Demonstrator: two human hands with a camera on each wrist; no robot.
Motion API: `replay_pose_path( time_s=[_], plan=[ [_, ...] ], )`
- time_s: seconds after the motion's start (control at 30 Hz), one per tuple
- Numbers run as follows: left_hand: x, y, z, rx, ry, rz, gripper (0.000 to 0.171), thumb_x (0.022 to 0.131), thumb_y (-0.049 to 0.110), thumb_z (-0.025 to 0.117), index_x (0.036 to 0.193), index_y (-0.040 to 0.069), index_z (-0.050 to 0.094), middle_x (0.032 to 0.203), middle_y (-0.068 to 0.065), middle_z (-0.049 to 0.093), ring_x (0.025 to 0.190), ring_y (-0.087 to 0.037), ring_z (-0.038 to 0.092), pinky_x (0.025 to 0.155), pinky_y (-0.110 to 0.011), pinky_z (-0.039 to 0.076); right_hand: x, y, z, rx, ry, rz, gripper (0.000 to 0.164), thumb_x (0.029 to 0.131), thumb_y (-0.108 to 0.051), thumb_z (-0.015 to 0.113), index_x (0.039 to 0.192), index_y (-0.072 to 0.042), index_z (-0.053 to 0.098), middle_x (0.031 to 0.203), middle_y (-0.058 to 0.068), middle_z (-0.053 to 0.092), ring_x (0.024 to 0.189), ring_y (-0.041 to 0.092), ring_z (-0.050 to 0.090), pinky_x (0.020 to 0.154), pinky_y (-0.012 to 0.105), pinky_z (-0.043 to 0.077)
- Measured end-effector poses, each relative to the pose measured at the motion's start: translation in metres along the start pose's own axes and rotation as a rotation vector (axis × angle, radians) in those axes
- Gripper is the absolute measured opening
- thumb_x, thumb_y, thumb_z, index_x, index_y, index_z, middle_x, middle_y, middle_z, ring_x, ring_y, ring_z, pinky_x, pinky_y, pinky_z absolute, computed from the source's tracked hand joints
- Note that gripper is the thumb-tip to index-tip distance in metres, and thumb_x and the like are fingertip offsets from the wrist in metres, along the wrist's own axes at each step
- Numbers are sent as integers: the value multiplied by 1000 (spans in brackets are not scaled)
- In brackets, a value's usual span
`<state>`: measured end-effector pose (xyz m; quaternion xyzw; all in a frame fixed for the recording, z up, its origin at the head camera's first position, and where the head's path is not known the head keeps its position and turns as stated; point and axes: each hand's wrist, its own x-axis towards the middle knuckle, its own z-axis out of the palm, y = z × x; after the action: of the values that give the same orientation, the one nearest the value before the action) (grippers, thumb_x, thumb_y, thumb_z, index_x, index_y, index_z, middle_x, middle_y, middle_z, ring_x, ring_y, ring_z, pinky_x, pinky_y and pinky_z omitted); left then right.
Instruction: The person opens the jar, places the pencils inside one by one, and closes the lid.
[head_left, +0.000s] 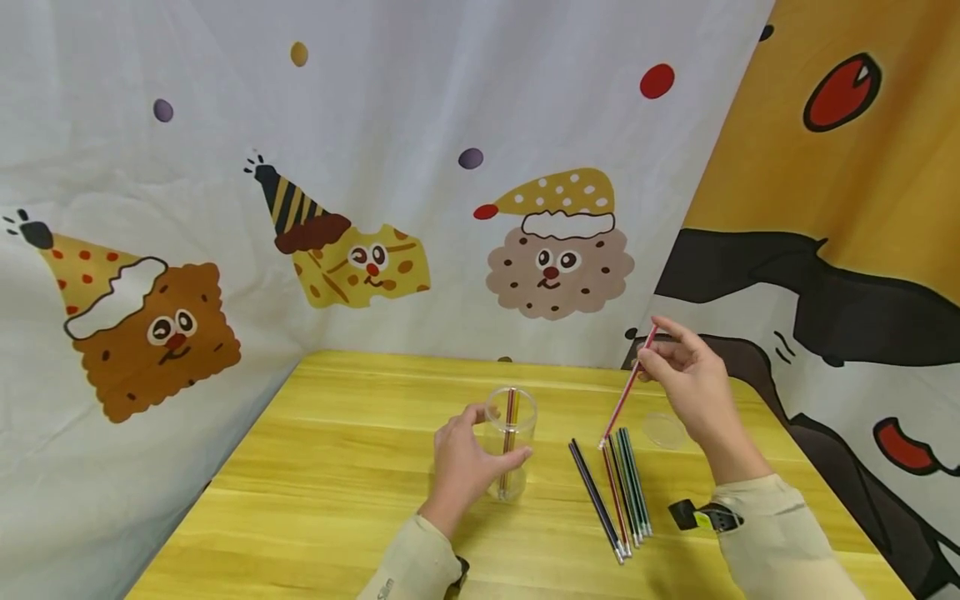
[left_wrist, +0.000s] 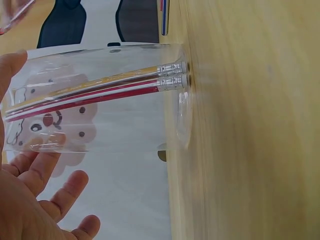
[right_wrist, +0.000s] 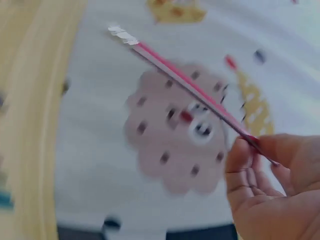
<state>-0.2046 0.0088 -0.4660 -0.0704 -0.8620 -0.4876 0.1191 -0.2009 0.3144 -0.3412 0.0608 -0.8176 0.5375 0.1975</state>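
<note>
My left hand (head_left: 463,458) holds a clear plastic cup (left_wrist: 120,134) upright on the table, thumb on one side and fingers on the other. Inside it lean a yellow pencil (left_wrist: 112,79) and a red pencil (left_wrist: 127,93), metal ferrules at the bottom. Between thumb and fingertips, my right hand (head_left: 693,387) pinches a pink pencil (head_left: 628,392) by one end. This pencil slants through the air to the right of the cup, its silvery ferrule end (right_wrist: 123,35) pointing down. That lower end overlaps the tops of the pencils on the table in the head view.
Right of the cup lie several pencils on the wooden table (head_left: 337,483): dark ones (head_left: 595,498), a red one (head_left: 616,496) and green ones (head_left: 636,483). A clear round lid (head_left: 664,431) lies behind them, near the right forearm. A printed curtain (head_left: 420,108) hangs behind the table.
</note>
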Motion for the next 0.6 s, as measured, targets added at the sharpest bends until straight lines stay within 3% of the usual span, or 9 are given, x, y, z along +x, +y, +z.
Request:
replay_pose_path(
  time_s=[0.1, 0.2, 0.3, 0.43, 0.6],
  plan=[
    [-1, -1, 0, -3, -1, -9, 74, 67, 50, 100, 127, 20, 69, 129, -3, 73, 133, -38, 57, 120, -67, 35, 4, -24, 19, 265, 36, -36, 60, 104, -11, 70, 159, -15, 49, 104, -6, 75, 82, 7, 75, 80, 18, 63],
    [-2, -2, -1, -8, -3, -18, 75, 67, 51, 100, 128, 21, 68, 130, -3, 73, 135, -39, 56, 120, -67, 35, 9, -44, 40, 408, 58, -76, 56, 102, -7, 71, 155, -14, 52, 105, -2, 76, 82, 9, 75, 80, 20, 64],
    [-2, -1, -3, -12, -7, -22, 77, 68, 53, 100, 129, 21, 68, 131, -3, 73, 136, -39, 56, 120, -67, 36, 12, -57, 65, 335, 63, -129, 51, 102, -9, 72, 151, -15, 57, 106, 7, 78, 79, 9, 75, 79, 21, 64],
    [-2, -1, -3, -4, -17, -31, 76, 69, 55, 99, 130, 22, 68, 130, -1, 73, 135, -39, 56, 118, -66, 39, 9, -59, 97, 120, -3, -201, 45, 102, -12, 74, 145, -16, 64, 107, 15, 79, 78, 12, 75, 76, 21, 63],
    [1, -1, -3, -10, -26, -13, 69, 72, 55, 97, 128, 27, 68, 129, 2, 73, 134, -36, 56, 117, -64, 40, 0, -51, 125, -100, -125, -282, 32, 101, -12, 74, 133, -13, 73, 104, 10, 83, 76, 11, 70, 68, 21, 57]
  ],
)
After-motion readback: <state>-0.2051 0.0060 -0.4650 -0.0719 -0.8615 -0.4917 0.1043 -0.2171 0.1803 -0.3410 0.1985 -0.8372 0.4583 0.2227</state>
